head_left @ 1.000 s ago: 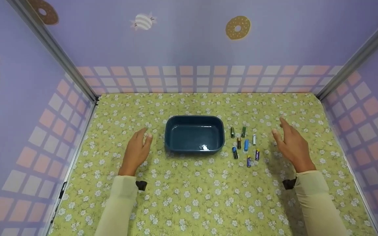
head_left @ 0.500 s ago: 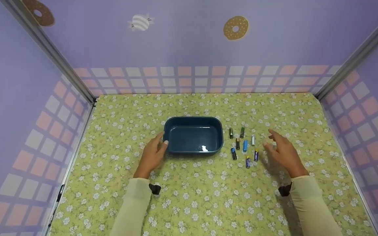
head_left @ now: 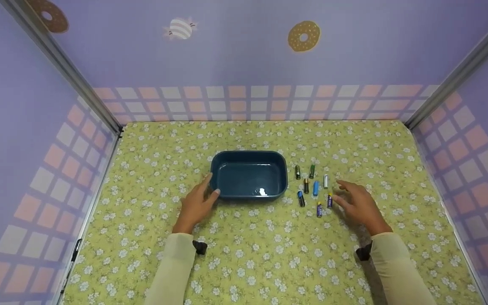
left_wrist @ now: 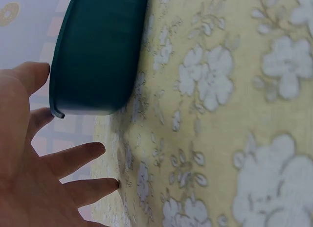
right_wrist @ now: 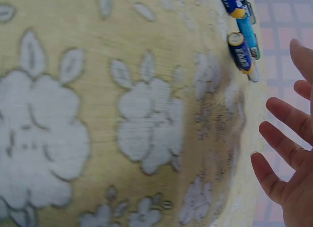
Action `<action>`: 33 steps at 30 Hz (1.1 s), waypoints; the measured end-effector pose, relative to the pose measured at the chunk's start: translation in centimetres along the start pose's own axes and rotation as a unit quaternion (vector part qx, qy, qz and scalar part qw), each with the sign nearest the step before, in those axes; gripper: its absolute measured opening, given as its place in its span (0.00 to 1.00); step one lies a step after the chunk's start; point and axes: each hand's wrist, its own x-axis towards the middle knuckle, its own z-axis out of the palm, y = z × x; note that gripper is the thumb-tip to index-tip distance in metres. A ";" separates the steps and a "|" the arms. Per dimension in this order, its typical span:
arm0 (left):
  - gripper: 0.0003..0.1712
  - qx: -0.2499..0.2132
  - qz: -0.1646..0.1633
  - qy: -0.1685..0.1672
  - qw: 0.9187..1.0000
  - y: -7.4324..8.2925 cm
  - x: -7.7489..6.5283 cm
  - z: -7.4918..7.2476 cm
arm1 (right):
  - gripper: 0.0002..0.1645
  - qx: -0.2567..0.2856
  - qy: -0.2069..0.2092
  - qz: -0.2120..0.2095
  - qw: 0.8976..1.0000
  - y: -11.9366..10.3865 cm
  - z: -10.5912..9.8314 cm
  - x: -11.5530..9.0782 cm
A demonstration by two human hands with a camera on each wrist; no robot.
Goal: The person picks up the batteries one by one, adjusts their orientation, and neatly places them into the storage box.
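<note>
A dark teal rectangular bin (head_left: 250, 195) stands on the flowered cloth in the head view. My left hand (head_left: 196, 205) is at its left side, fingers spread, with thumb and fingertips right at the rim. In the left wrist view the thumb and index finger meet the edge of the bin (left_wrist: 98, 56), the other fingers stretched out. To the right lie several batteries, among them a light blue battery (head_left: 315, 188), a white battery (head_left: 325, 181) and a purple-and-yellow battery (head_left: 329, 201). My right hand (head_left: 357, 205) hovers just right of these, fingers apart, holding nothing.
A green flowered cloth (head_left: 250, 254) covers the table. Purple walls with pink and white checks rise at the back (head_left: 244, 63) and on both sides. More batteries, such as a black-and-blue battery (head_left: 301, 198), lie between the bin and the right hand.
My left hand has moved right and reached the bin's left rim. The right hand has moved left and down toward the batteries. Bin and batteries stay in place.
</note>
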 end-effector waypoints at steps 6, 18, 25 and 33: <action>0.41 0.026 -0.006 -0.010 1.000 0.0 0.3 0.2 | 0.35 0.006 -0.014 -0.016 1.000 0.1 0.3 0.1; 0.42 0.055 -0.005 -0.026 0.998 -0.3 0.3 0.5 | 0.43 0.033 -0.072 0.021 0.997 0.8 0.6 0.5; 0.41 0.056 -0.014 -0.028 0.998 -0.3 0.2 0.3 | 0.44 0.054 -0.078 0.016 0.995 1.1 0.8 0.8; 0.42 0.058 -0.001 -0.022 0.998 -0.3 0.1 0.4 | 0.44 0.042 -0.075 0.031 0.996 1.1 1.0 0.5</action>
